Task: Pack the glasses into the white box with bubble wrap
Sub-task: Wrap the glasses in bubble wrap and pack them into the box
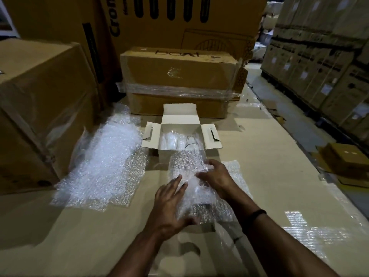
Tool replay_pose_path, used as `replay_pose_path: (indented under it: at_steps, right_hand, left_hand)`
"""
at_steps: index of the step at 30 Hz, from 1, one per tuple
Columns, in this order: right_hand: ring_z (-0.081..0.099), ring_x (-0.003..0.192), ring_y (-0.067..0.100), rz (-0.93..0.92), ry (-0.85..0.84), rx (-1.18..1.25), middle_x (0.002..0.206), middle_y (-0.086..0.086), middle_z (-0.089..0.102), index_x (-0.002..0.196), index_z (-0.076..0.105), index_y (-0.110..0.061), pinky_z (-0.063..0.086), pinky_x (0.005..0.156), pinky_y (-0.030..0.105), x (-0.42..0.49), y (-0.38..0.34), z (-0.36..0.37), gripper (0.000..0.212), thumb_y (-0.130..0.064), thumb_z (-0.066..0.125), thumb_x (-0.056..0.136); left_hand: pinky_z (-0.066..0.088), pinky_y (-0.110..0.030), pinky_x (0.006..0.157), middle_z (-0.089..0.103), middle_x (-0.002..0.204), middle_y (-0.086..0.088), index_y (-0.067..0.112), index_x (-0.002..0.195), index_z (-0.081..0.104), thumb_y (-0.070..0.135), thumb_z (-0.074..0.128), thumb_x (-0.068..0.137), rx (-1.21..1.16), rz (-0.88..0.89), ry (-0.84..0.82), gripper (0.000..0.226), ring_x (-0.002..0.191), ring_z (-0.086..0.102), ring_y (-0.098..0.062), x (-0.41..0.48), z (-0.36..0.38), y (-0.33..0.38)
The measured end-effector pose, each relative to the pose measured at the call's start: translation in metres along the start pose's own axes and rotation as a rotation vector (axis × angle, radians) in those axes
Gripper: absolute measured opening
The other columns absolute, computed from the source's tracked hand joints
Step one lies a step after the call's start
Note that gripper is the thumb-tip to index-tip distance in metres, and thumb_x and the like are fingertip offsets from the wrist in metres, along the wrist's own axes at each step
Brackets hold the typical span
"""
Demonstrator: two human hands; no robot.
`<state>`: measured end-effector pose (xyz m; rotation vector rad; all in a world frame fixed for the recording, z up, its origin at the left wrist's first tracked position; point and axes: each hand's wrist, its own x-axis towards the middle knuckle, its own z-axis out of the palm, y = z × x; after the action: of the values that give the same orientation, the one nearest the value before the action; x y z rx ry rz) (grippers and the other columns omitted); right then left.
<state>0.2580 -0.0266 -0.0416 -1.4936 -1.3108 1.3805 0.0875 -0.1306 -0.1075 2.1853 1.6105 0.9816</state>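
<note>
A small white box [179, 154] stands open on the cardboard work surface, its flaps spread to the sides and back. Bubble-wrapped glasses [175, 141] lie inside it. Just in front of the box I hold a bundle of bubble wrap [187, 174], and the glass inside it is hard to make out. My left hand [171, 204] lies along the bundle's left side, fingers nearly straight, thumb under its near end. My right hand [215, 175] grips the bundle's right side with curled fingers.
A pile of loose bubble wrap sheets [107, 164] lies to the left of the box. Large brown cartons [40, 108] stand at the left and behind [179, 80]. A small brown box [345, 160] sits at the right, by stacked cartons across an aisle.
</note>
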Motion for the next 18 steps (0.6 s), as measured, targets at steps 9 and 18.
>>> replay_pose_path:
  at_steps: [9,18]
  right_hand:
    - [0.059,0.053,0.016,-0.064,0.075,-0.463,0.062,0.000,0.061,0.137,0.045,-0.015,0.045,0.049,0.022,0.007,0.023,-0.047,0.068,-0.010,0.078,0.077]
    - [0.062,0.102,0.031,-0.003,0.294,-0.797,0.108,0.011,0.066,0.139,0.045,-0.020,0.050,0.083,0.033,0.017,0.043,-0.099,0.064,-0.023,0.071,0.080]
  left_hand:
    - [-0.007,-0.045,0.116,0.006,0.156,0.020,0.051,0.141,0.032,0.095,0.000,0.068,0.075,-0.115,-0.194,0.091,0.149,-0.003,-0.007,0.027,-0.005,0.000]
    - [-0.009,-0.047,0.116,0.000,0.162,0.015,0.047,0.148,0.024,0.094,-0.014,0.058,0.178,-0.161,-0.449,0.109,0.148,-0.010,-0.008,0.039,0.013,0.004]
